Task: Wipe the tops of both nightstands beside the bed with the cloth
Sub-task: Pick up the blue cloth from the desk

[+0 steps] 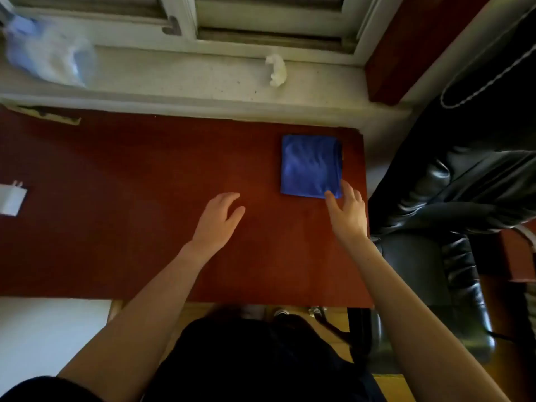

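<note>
A folded blue cloth lies flat on the right part of a reddish-brown wooden top. My right hand reaches to the cloth's near right corner, fingers spread, with the fingertips touching or just over its edge; it holds nothing. My left hand hovers over the bare wood to the left of the cloth, fingers loosely apart and empty.
A white charger plug lies at the top's left edge. Behind runs a grey window sill with a crumpled white tissue and a pale plastic bag. A black leather chair stands close on the right.
</note>
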Demonstrator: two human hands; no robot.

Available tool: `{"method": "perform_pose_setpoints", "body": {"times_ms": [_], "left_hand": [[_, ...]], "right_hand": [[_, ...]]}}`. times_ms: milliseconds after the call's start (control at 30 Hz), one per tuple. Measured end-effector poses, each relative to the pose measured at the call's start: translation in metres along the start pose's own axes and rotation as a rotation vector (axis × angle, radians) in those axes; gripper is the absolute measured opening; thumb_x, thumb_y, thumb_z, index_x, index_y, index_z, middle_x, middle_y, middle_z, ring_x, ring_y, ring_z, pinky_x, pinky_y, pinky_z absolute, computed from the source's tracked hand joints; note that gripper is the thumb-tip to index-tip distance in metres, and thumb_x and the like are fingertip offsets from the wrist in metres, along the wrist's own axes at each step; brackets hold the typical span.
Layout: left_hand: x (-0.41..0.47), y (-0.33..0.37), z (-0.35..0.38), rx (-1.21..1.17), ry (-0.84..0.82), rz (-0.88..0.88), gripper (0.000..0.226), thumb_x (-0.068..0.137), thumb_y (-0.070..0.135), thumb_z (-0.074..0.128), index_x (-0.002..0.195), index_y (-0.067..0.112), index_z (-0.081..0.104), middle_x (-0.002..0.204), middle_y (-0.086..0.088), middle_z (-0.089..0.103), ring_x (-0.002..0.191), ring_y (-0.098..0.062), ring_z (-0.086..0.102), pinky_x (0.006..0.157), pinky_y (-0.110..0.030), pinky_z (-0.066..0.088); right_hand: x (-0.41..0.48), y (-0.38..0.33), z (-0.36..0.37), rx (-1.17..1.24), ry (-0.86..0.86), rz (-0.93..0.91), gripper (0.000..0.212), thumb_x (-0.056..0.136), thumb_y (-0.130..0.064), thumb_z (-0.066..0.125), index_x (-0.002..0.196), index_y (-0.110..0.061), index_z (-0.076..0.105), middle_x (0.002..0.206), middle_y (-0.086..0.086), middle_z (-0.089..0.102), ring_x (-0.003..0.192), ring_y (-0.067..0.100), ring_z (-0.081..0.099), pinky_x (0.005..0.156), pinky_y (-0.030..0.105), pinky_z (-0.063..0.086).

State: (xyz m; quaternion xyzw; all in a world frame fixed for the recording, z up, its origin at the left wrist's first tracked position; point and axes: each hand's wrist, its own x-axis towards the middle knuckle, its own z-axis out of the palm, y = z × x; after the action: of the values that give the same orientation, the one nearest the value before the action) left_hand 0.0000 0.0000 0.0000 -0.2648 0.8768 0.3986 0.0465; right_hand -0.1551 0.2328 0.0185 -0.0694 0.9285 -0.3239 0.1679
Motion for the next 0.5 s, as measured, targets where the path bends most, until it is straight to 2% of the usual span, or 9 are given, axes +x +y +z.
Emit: {"method": "perform_pose_setpoints", "body": {"times_ms": [167, 267, 367, 433, 500], "left_hand": [[0.049, -0.020, -0.002, 0.230, -0.030, -0.012, 0.060, 0.096, 0.044, 0.046, 0.150, 0.023, 0.032, 0.160, -0.003, 0.024, 0.150, -0.024, 0.014, 0.120, -0.044, 0.015], [0.064, -0.029, -0.001, 0.341, -0.017, 0.025, 0.062, 0.095, 0.044, 0.048, 0.149, 0.021, 0.032, 0.161, -0.006, 0.023, 0.150, -0.027, 0.013, 0.120, -0.045, 0.014], [0.066, -0.035, 0.001, 0.405, -0.002, 0.060, 0.062, 0.093, 0.042, 0.051, 0.148, 0.019, 0.035, 0.159, -0.008, 0.025, 0.148, -0.030, 0.018, 0.120, -0.047, 0.018], [0.064, -0.036, 0.002, 0.409, -0.006, 0.075, 0.063, 0.092, 0.041, 0.053, 0.148, 0.018, 0.035, 0.159, -0.009, 0.026, 0.148, -0.031, 0.018, 0.120, -0.049, 0.020], [0.063, -0.034, 0.001, 0.396, -0.016, 0.069, 0.062, 0.093, 0.039, 0.054, 0.148, 0.018, 0.035, 0.159, -0.008, 0.025, 0.149, -0.030, 0.017, 0.120, -0.049, 0.019]], "right_hand": [[0.049, -0.010, 0.019, -0.265, 0.005, 0.136, 0.075, 0.095, -0.053, 0.044, 0.152, -0.011, 0.023, 0.150, 0.017, 0.036, 0.132, 0.038, 0.035, 0.104, 0.045, 0.036], [0.070, -0.015, 0.027, -0.306, 0.042, 0.195, 0.072, 0.094, -0.051, 0.049, 0.143, 0.000, 0.033, 0.141, 0.024, 0.040, 0.125, 0.043, 0.042, 0.099, 0.046, 0.039], [0.081, -0.026, 0.028, -0.112, 0.048, 0.313, 0.060, 0.092, -0.039, 0.059, 0.127, 0.006, 0.041, 0.130, 0.026, 0.049, 0.115, 0.042, 0.054, 0.084, 0.040, 0.046], [0.086, -0.030, 0.028, 0.040, 0.029, 0.408, 0.055, 0.090, -0.034, 0.065, 0.122, 0.006, 0.045, 0.123, 0.022, 0.058, 0.108, 0.038, 0.060, 0.071, 0.033, 0.044], [0.089, -0.032, 0.026, 0.232, 0.012, 0.494, 0.050, 0.086, -0.031, 0.070, 0.117, 0.004, 0.054, 0.114, 0.017, 0.064, 0.102, 0.033, 0.063, 0.070, 0.033, 0.045]]}}
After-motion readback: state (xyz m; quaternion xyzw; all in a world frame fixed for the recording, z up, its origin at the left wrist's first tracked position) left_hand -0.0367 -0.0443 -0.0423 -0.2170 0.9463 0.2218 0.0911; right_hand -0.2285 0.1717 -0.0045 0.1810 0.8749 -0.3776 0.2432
